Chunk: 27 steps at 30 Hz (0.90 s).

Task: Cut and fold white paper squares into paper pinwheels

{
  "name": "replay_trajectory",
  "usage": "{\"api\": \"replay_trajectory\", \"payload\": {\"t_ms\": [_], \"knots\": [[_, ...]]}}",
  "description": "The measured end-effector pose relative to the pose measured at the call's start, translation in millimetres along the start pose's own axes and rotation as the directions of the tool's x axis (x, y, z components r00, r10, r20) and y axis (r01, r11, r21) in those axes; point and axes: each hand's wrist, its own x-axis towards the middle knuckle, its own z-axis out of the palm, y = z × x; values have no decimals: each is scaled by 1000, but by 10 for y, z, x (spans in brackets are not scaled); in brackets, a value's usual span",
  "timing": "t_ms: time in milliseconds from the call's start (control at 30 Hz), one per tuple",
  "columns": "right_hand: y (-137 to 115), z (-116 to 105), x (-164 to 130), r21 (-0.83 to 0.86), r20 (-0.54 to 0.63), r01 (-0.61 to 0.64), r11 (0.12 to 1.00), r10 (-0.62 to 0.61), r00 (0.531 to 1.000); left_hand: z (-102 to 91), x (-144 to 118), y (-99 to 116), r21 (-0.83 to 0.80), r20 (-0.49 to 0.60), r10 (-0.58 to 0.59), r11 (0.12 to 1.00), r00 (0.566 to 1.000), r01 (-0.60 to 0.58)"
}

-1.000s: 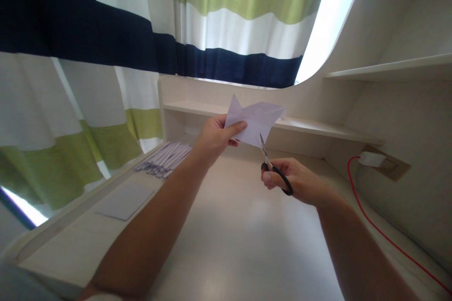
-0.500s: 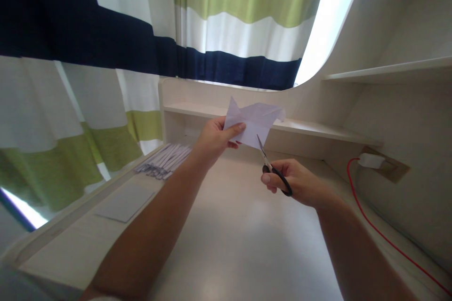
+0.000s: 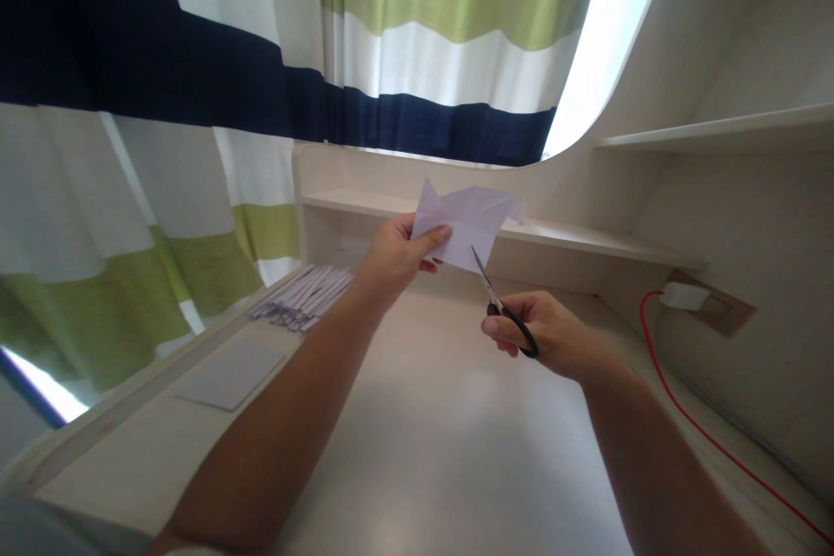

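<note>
Pinched between thumb and fingers, the left hand [image 3: 393,257] holds a folded sheet of white paper [image 3: 466,221] up in the air above the bench [image 3: 430,434], its grip closed on the sheet's left edge. That paper is creased and angular, with one sharp point sticking up at the left and a flatter flap running out to the right, level with the low shelf [image 3: 573,234] behind it. Its lower edge tapers down to a corner.

At the right, the right hand [image 3: 547,334] has its grip closed through the black handles of a pair of scissors [image 3: 501,306]. Their blades point up and left, nearly shut, and the tip meets the lower edge of the paper.

Compared with a second ago, the scissors' tip has crept a little to the left and higher along that edge, while the paper's right flap has dropped slightly. Both hands have stayed almost where they were.

On the bench at the left lie a row of paper strips [image 3: 303,295] and a flat grey sheet [image 3: 231,373], well apart from the hands.
</note>
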Motion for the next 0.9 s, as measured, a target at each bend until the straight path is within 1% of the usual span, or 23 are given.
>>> {"api": "replay_trajectory", "payload": {"t_ms": [433,733,900], "knots": [[6,-2,5,-15,-54,-5,1000,4,999,-21,37,-47,24,-2,25,999,1000,-25],[47,-12,27,-81,-87,-24,996,17,996,-22,48,-60,12,-5,36,999,999,-36],[43,-3,18,-66,-98,-45,997,39,994,-9,43,-71,25,-4,31,999,1000,-31]]}}
